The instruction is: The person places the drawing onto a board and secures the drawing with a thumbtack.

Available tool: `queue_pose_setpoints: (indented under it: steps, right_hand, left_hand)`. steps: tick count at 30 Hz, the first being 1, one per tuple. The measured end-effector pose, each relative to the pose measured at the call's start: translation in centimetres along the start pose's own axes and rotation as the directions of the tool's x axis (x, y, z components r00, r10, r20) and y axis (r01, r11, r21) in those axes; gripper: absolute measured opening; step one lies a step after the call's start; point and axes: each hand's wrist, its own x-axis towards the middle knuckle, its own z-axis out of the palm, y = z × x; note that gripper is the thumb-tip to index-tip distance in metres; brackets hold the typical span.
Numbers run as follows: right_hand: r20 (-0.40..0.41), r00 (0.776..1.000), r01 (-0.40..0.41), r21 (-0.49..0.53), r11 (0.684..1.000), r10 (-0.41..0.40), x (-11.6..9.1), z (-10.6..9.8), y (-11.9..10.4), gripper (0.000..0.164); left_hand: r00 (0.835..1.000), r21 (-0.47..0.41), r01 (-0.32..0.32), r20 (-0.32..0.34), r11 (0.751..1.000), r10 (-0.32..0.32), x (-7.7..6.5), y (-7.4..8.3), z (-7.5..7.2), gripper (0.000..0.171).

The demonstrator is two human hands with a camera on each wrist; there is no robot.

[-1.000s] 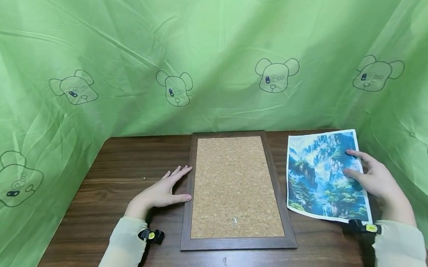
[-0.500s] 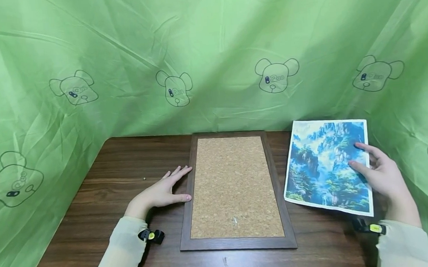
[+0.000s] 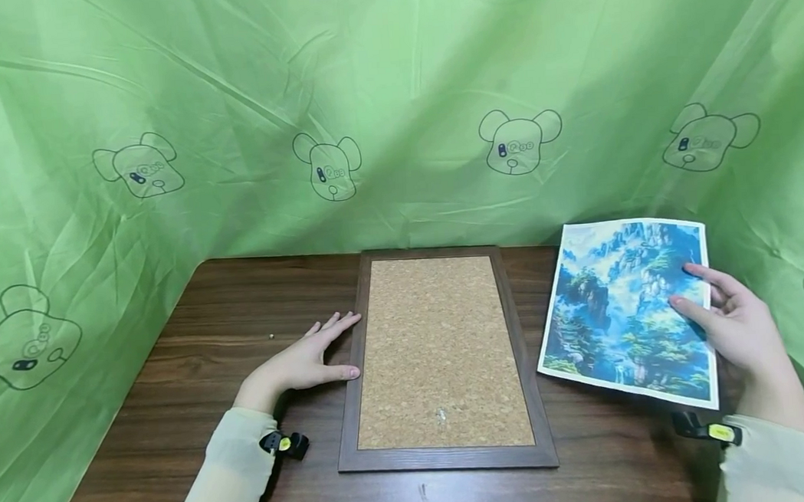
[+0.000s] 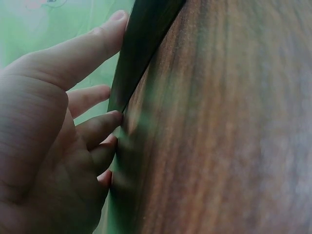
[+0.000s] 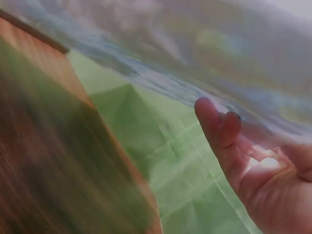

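A cork board (image 3: 442,348) in a dark wooden frame lies upright-oriented on the brown table. Along its left edge rests my left hand (image 3: 301,362), thumb and fingertips touching the frame, fingers mostly straight. The left wrist view shows those fingertips against the side of the dark frame (image 4: 139,53). My right hand (image 3: 742,330) pinches the right edge of a printed landscape picture (image 3: 627,314), blue mountains and trees with a white border. In the right wrist view the picture (image 5: 161,53) is held raised above the table, with some fingers beneath it.
A small clear object (image 3: 441,414) sits on the lower part of the cork. Left of the board, a tiny round thing (image 3: 271,336) lies on the wooden table (image 3: 209,378). Green cloth (image 3: 406,89) with bear-head outlines hangs at the back and both sides.
The right hand has lifted the picture off the table and carried it to the right, with its face now tilted more toward the camera. The left hand and board have stayed put.
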Motion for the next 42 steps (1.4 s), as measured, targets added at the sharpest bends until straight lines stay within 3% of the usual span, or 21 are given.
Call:
queue_pose_setpoints:
  steps: [5,12,16,19,24,31,36,42]
  right_hand:
    - [0.047,0.998,0.014,0.278,0.961,-0.029,0.0,0.2,-0.3,0.067]
    - [0.104,0.985,0.074,0.469,0.880,-0.138,0.0,2.2,-2.0,0.063]
    - [0.094,0.981,0.098,0.515,0.851,-0.170,-0.2,3.9,-3.6,0.062]
    - [0.083,0.982,0.100,0.529,0.843,-0.169,-0.6,5.1,-4.8,0.061]
    - [0.097,0.977,0.118,0.500,0.858,-0.191,-0.9,7.7,-6.6,0.062]
    - [0.180,0.951,0.146,0.453,0.880,-0.250,-1.2,11.2,-9.6,0.065]
    - [0.219,0.930,0.174,0.446,0.878,-0.295,-1.1,13.9,-11.8,0.066]
    - [0.243,0.926,0.167,0.424,0.890,-0.289,-0.8,17.6,-12.5,0.067]
  left_hand:
    - [1.000,0.000,0.000,-0.003,1.000,0.000,0.0,0.1,0.0,0.103]
    - [1.000,-0.007,0.001,-0.002,1.000,-0.001,-0.1,0.1,0.0,0.103]
    - [1.000,-0.010,0.001,-0.003,1.000,-0.001,-0.1,0.2,0.0,0.103]
    - [1.000,-0.014,-0.003,-0.003,1.000,0.003,-0.1,0.2,0.1,0.103]
    - [1.000,-0.013,-0.004,-0.008,1.000,0.004,-0.1,0.2,0.1,0.102]
    - [1.000,-0.013,0.003,-0.003,1.000,-0.003,-0.1,0.2,0.1,0.102]
    - [1.000,-0.012,0.004,-0.007,1.000,-0.004,-0.1,0.2,0.1,0.103]
    - [1.000,-0.009,0.001,-0.006,1.000,-0.001,0.0,0.0,0.2,0.102]
